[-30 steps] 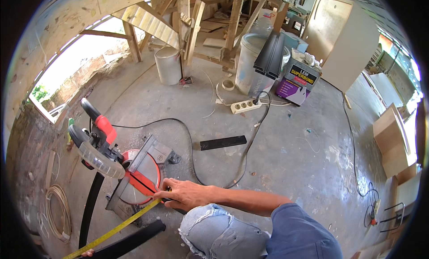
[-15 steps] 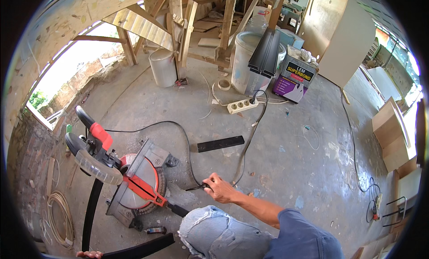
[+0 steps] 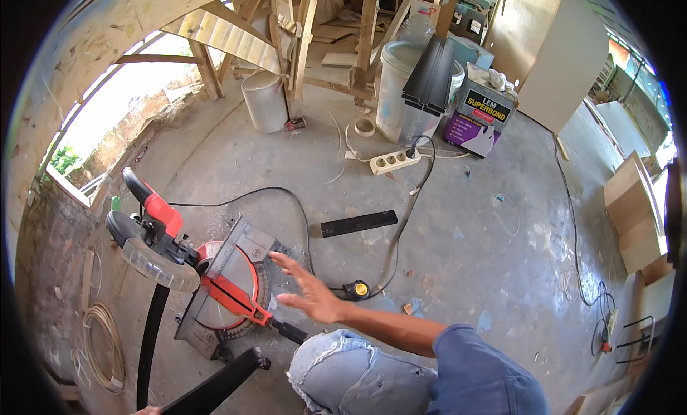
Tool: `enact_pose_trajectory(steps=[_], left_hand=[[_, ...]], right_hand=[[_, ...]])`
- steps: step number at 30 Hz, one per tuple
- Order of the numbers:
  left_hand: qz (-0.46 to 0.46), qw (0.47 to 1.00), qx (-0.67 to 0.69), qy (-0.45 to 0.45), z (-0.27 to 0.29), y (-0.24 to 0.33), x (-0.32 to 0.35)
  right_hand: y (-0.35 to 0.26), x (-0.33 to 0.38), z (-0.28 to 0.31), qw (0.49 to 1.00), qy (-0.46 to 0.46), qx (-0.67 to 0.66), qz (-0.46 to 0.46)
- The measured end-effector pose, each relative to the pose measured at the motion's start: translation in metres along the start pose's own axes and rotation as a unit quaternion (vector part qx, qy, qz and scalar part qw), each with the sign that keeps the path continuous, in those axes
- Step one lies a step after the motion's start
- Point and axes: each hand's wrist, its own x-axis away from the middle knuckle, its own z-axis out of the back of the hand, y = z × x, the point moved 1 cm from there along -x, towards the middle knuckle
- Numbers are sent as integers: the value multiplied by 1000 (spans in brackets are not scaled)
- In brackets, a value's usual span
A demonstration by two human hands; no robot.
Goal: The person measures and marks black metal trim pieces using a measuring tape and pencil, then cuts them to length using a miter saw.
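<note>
My right hand (image 3: 313, 293) is open, fingers spread, holding nothing, in the air just right of the red miter saw (image 3: 240, 304). On the floor behind it, against a black cable, lies a small black and yellow object (image 3: 356, 290) that looks like a tape measure. Only a sliver of my left hand (image 3: 148, 411) shows at the bottom edge, at the near end of a long black strip (image 3: 215, 383) that slants up toward the saw. A second black strip (image 3: 151, 343) runs from under the saw head to the lower edge.
A short black piece (image 3: 359, 223) lies on the concrete beyond the saw. Farther back are a white power strip (image 3: 395, 161), a tape roll (image 3: 365, 127), buckets (image 3: 265, 104), and a purple and black tin (image 3: 478, 120). A coiled hose (image 3: 101, 347) lies at left.
My right hand let go of the black and yellow object, opened, and moved left toward the saw. The nearer black strip has tilted, its far end rising; my left hand has slipped mostly out of view.
</note>
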Motion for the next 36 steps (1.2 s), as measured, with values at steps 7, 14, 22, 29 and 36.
enact_pose_trajectory(steps=[7, 14, 22, 29, 36], left_hand=[[23, 999, 17, -42, -31, -36, 46], [-24, 981, 116, -155, -38, -37, 54], [77, 897, 233, -369, -73, -43, 71], [-13, 932, -11, -361, -108, -36, 92], [54, 936, -46, -344, -63, -61, 59]], right_hand=[[-5, 30, -92, 921, -362, -126, 66], [4, 41, -84, 937, -310, -40, 154], [-27, 28, -59, 951, -159, 37, 263], [-19, 41, 45, 974, 160, 157, 25], [-107, 18, 191, 773, 474, 413, 88]])
